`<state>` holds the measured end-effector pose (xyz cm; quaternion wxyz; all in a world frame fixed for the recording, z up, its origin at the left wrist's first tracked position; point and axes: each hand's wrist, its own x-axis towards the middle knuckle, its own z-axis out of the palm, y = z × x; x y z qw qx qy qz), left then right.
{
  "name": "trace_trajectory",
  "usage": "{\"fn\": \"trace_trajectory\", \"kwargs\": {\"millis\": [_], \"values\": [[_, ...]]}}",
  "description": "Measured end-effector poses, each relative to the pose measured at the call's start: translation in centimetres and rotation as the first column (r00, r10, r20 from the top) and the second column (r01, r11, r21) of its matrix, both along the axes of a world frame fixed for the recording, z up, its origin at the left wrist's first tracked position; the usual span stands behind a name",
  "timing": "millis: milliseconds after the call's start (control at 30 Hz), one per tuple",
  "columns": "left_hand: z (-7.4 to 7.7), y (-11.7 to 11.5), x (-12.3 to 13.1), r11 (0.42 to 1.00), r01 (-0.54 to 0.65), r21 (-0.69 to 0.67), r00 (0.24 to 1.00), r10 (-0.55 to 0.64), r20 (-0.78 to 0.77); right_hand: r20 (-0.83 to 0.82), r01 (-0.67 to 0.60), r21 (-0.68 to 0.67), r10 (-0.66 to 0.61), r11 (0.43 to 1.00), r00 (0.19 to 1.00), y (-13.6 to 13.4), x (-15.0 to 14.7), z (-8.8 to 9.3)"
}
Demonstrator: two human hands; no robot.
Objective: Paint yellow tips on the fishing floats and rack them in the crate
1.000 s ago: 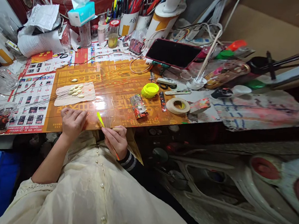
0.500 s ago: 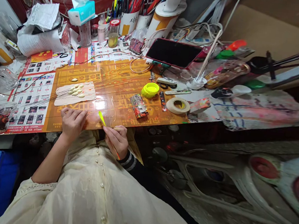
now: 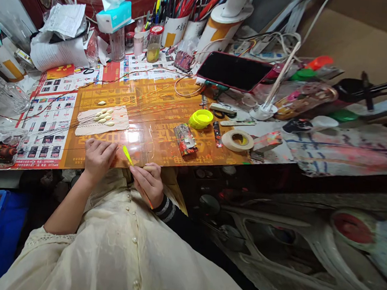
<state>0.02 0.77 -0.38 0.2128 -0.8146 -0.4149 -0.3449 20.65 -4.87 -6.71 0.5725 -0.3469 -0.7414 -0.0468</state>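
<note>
At the table's front edge, my left hand [image 3: 99, 156] has its fingers curled down and closed; whatever they may hold is hidden. My right hand [image 3: 149, 182] pinches a slim paintbrush [image 3: 127, 155], whose bright yellow tip points up and left toward my left hand. The orange end of its handle shows below my palm. Beyond my left hand lies a pale cloth [image 3: 87, 127] with several cream, seed-shaped pieces [image 3: 106, 117] on thin dark wires. One more such piece [image 3: 101, 103] rests just past the cloth.
An uncapped yellow paint jar [image 3: 201, 119] stands right of centre, near a paint-smeared block [image 3: 185, 139] and a tape roll [image 3: 237, 140]. Behind are a phone [image 3: 234, 71], brush cups [image 3: 174, 31], a tissue pack [image 3: 114, 16] and a white fan [image 3: 226, 16]. A blue crate [image 3: 7, 227] sits lower left.
The yellow brush tip has shifted a little left, closer to my left hand. The whole view has slid slightly, so most table things appear further right.
</note>
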Motion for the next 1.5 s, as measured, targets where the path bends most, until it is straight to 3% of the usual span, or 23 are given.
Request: {"fn": "trace_trajectory", "kwargs": {"millis": [433,800,1067,1333,1500], "values": [[0.2,-0.1,0.1,1.0,0.01,0.022,1.0,-0.01,0.0,0.043,0.042,-0.048,-0.04,0.998,0.998,0.1,-0.2,-1.0],[-0.1,-0.1,-0.3,1.0,0.002,-0.021,1.0,-0.002,0.004,-0.029,-0.004,-0.008,0.004,1.0,1.0,0.0,-0.1,-0.6],[0.3,-0.8,-1.7,0.998,-0.039,-0.052,0.998,0.041,0.042,0.038,-0.048,-0.03,0.049,0.998,0.998,-0.1,-0.1,-1.2],[0.3,-1.1,-2.1,0.998,-0.058,-0.005,0.998,0.058,0.018,0.008,-0.064,0.039,0.064,0.997,0.998,0.1,-1.8,0.0],[0.1,-1.2,-2.2,0.997,-0.056,-0.059,0.997,0.059,0.051,0.023,-0.043,0.017,0.043,0.999,0.999,0.2,-2.1,0.0]]}}
